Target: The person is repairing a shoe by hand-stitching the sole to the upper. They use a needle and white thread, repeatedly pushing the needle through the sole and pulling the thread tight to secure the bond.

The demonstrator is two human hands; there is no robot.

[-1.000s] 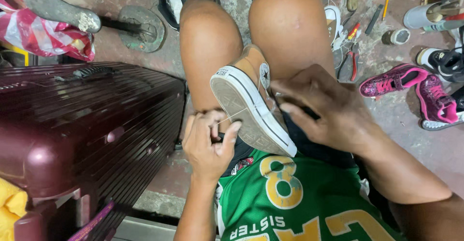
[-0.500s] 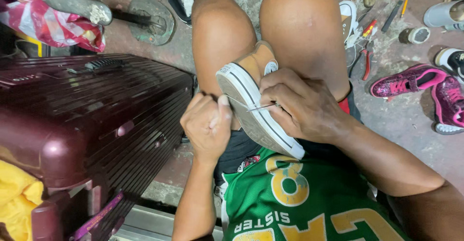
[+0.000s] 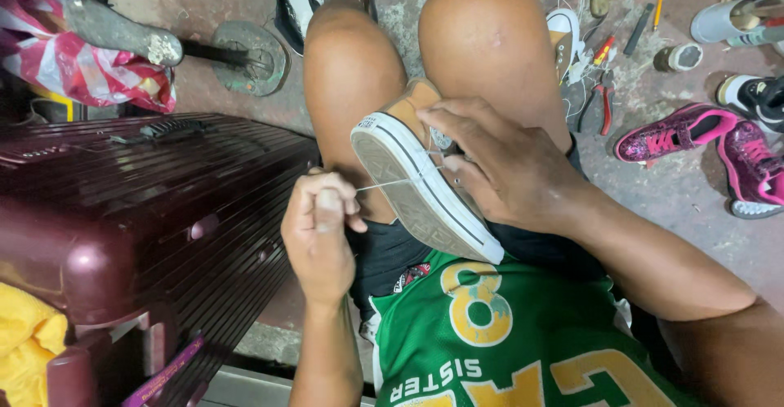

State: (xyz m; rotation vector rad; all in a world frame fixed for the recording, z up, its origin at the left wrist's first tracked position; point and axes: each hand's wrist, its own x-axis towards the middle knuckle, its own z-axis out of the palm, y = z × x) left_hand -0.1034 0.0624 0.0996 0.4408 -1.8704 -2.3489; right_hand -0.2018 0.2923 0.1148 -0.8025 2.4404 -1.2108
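The left hand [image 3: 320, 231] pinches a taut thread [image 3: 390, 183] from the sneaker [image 3: 420, 186] sole; the right hand [image 3: 510, 170] grips the sneaker, stitching unfinished.

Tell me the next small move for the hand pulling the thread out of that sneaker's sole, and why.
Probably keep drawing the left hand outward until the stitch seats. The thread runs taut from its pinched fingers to the rubber edge of the sneaker, which the right hand steadies between the knees.
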